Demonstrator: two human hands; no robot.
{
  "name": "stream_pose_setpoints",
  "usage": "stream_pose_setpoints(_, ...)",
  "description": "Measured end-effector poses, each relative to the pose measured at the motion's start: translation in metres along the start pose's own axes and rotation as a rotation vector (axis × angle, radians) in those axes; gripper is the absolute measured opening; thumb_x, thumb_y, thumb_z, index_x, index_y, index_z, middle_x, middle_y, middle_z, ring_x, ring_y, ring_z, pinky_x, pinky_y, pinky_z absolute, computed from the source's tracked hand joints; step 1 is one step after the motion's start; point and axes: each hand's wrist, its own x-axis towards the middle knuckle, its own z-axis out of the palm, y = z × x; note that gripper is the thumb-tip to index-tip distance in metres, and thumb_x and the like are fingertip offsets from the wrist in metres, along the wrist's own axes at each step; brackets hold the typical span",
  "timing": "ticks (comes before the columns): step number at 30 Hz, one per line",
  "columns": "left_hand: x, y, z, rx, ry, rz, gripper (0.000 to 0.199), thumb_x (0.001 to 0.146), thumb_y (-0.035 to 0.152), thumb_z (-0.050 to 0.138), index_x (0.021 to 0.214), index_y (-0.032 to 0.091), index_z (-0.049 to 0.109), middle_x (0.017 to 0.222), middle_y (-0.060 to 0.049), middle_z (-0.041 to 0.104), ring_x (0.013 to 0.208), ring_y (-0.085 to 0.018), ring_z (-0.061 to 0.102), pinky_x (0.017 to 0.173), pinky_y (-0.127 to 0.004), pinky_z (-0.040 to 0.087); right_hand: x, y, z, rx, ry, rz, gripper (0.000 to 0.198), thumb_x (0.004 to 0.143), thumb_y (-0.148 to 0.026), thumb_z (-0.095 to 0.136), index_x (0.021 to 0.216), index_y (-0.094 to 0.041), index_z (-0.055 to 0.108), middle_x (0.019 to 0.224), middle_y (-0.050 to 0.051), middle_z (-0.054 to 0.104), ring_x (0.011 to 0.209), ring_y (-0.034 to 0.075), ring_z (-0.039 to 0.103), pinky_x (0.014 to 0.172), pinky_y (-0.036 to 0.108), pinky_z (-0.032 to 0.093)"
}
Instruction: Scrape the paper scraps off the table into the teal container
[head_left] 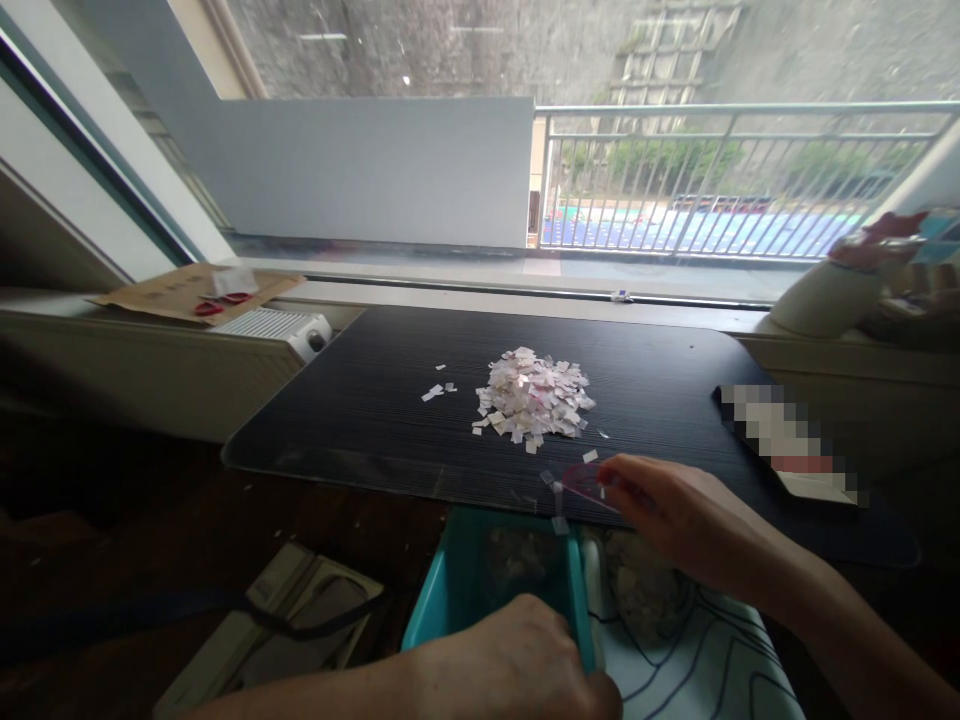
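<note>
Paper heap [534,395] on table [360,420], bin [450,580] below

Before us, the heap sits mid-table, loose scraps [433,393] to its left. The bin is below the table's front edge, our left hand [517,655] at its near end. Our right hand [645,490], plastic piece [583,482] in it, is farther right, by that edge. Far left, scissors [210,308] lie on a flat packet [154,292].

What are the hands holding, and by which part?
The right hand holds a pink see-through piece by its right end. Whether the left hand grips anything is hidden.

Paper scraps [534,395] (mostly matt)
</note>
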Motion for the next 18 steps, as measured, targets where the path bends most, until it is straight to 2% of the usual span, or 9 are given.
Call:
stream_pose_setpoints(3,0.001,0.001,-0.001,-0.012,-0.012,-0.002,0.012,0.081,0.025,0.070,0.083,0.018,0.059,0.059,0.002,0.062,0.055,-0.018,0.061,0.041,-0.029,0.026,0.003,-0.001,0.002,0.032,0.018,-0.035,0.019,0.094,-0.027,0.045,0.100,-0.024,0.063,0.088,0.001,0.070,0.074,0.017,0.063,0.064,0.026,0.041)
stream_pose_setpoints(7,0.002,0.002,-0.003,0.004,-0.031,0.001,0.011,0.081,0.023,0.069,0.084,0.018,0.060,0.059,0.002,0.061,0.054,-0.017,0.060,0.040,-0.029,0.026,0.013,0.001,0.004,-0.021,0.090,-0.005,0.020,0.095,-0.028,0.045,0.100,-0.023,0.063,0.091,0.002,0.069,0.074,0.018,0.063,0.064,0.027,0.041)
stream_pose_setpoints(10,0.001,0.001,-0.004,-0.004,-0.040,0.023,0.010,0.081,0.022,0.068,0.085,0.017,0.060,0.059,0.002,0.062,0.053,-0.017,0.060,0.040,-0.028,0.027,0.012,-0.001,0.007,0.026,0.021,-0.067,0.019,0.096,-0.027,0.045,0.100,-0.023,0.063,0.091,0.002,0.069,0.077,0.018,0.063,0.066,0.027,0.042)
stream_pose_setpoints(13,0.000,0.000,-0.003,-0.015,-0.008,0.016,0.012,0.080,0.024,0.069,0.083,0.017,0.060,0.058,0.002,0.062,0.054,-0.018,0.061,0.040,-0.029,0.028,0.004,-0.003,0.008,0.096,-0.040,-0.124,0.020,0.096,-0.025,0.044,0.100,-0.023,0.064,0.092,0.001,0.069,0.078,0.016,0.064,0.066,0.025,0.043)
stream_pose_setpoints(18,0.000,0.001,0.002,-0.009,0.081,0.006,0.015,0.077,0.023,0.074,0.078,0.017,0.060,0.054,0.003,0.060,0.051,-0.018,0.061,0.040,-0.028,0.027,-0.003,-0.004,0.012,0.077,0.022,-0.099,0.022,0.097,-0.026,0.043,0.103,-0.022,0.064,0.095,0.004,0.069,0.079,0.018,0.064,0.069,0.027,0.045)
